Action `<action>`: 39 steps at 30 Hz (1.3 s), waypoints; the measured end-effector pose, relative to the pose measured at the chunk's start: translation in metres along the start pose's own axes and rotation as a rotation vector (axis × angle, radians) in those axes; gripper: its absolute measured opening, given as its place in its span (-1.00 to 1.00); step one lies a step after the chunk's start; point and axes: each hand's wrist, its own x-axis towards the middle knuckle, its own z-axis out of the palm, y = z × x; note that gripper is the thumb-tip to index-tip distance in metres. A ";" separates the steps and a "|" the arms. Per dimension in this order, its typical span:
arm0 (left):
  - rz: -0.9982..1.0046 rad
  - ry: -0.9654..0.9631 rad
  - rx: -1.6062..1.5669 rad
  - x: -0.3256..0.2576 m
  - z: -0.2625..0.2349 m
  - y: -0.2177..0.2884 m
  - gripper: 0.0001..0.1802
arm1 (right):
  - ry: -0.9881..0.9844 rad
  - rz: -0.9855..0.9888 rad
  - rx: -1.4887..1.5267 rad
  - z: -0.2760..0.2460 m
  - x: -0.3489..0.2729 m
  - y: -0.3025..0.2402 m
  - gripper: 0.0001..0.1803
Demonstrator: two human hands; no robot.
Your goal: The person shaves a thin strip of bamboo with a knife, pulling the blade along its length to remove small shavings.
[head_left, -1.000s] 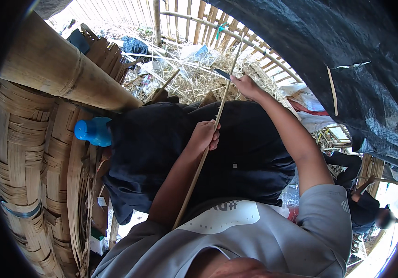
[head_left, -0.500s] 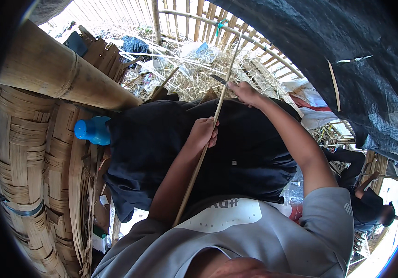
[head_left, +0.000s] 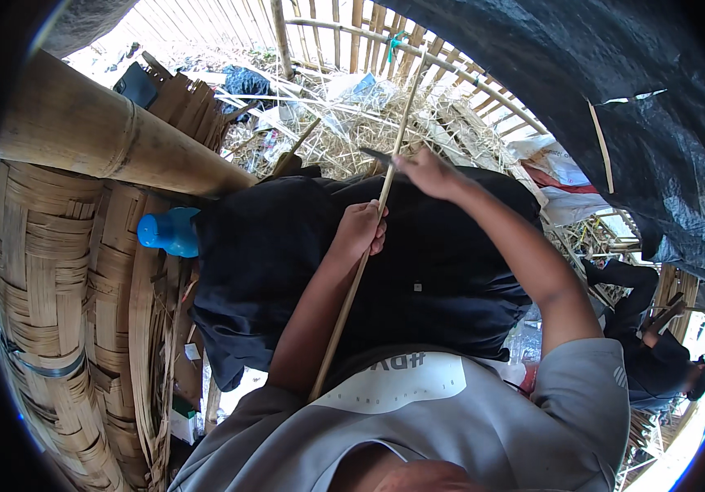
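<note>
A long, thin bamboo strip (head_left: 343, 316) slants from beside my left upper arm, across my lap, to the far fence. My left hand (head_left: 361, 229) is closed around its middle. Farther along, my right hand (head_left: 426, 174) grips a knife (head_left: 375, 154), whose dark blade points left and lies against the strip. The fingers hide the knife's handle. Black cloth (head_left: 459, 246) covers my legs beneath both hands.
A thick bamboo pole (head_left: 106, 123) and woven bamboo panels (head_left: 49, 246) stand at the left, beside a blue bottle (head_left: 169, 231). Straw and shavings (head_left: 352, 123) litter the ground ahead. A dark tarp (head_left: 615, 90) hangs at the upper right. Another person (head_left: 652, 361) sits at the right.
My right hand and the knife have come slightly nearer along the strip, toward my left hand. My left hand keeps its grip on the strip. The other person's arm has shifted.
</note>
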 end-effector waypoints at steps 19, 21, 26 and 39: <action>-0.018 -0.023 -0.074 -0.007 0.001 0.008 -0.66 | 0.068 -0.077 -0.068 0.017 -0.022 -0.016 -0.25; -0.021 -0.018 -0.060 -0.007 0.003 0.007 -0.66 | 0.080 -0.140 -0.048 0.020 -0.019 -0.004 -0.26; 0.003 -0.030 -0.062 -0.004 0.003 0.010 -0.66 | 0.111 0.022 -0.055 0.000 -0.016 -0.022 -0.28; -0.023 0.052 0.031 -0.006 0.010 0.008 -0.64 | 0.030 -0.015 0.002 0.019 -0.048 -0.027 -0.30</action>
